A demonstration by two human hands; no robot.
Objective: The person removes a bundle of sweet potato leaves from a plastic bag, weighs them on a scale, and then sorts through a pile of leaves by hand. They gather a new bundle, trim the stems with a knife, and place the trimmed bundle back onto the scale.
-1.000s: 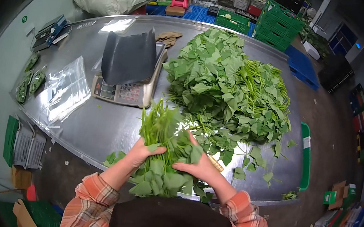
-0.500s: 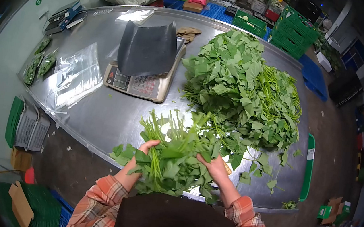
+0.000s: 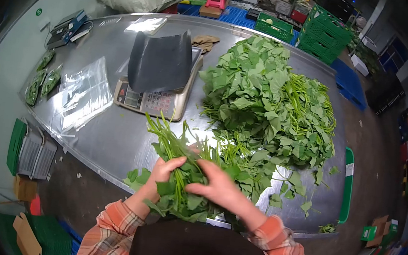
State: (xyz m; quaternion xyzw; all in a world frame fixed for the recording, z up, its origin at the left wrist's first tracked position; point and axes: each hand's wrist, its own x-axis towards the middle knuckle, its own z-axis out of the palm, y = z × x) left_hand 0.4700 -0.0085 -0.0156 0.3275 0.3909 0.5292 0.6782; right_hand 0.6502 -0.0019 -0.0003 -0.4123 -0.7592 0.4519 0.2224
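Note:
A bunch of leafy green stems (image 3: 177,182), resembling sweet potato leaves, is held in front of my apron, cut stem ends pointing away from me. My left hand (image 3: 164,172) wraps around its left side, thumb over the stems. From the right, my right hand (image 3: 217,187) curls its fingers and thumb about the same bunch; its fingertips are slightly blurred and partly hidden by leaves. Just beyond the right hand, loose greens (image 3: 254,176) lie on the metal table (image 3: 97,138). A big heap of the same greens (image 3: 254,88) rises behind them.
A scale (image 3: 154,102) with a dark curved sheet (image 3: 161,62) on its pan stands beyond the bunch. Clear plastic bags (image 3: 84,94) and several packed greens (image 3: 51,80) lie left. Green crates (image 3: 322,35) are stacked behind the table. A green tray edge (image 3: 346,186) borders the right.
My right hand has moved left, from the bunch's right edge to near my left hand. The bunch is narrower and its stems are gathered closer; some greens now lie apart to the right.

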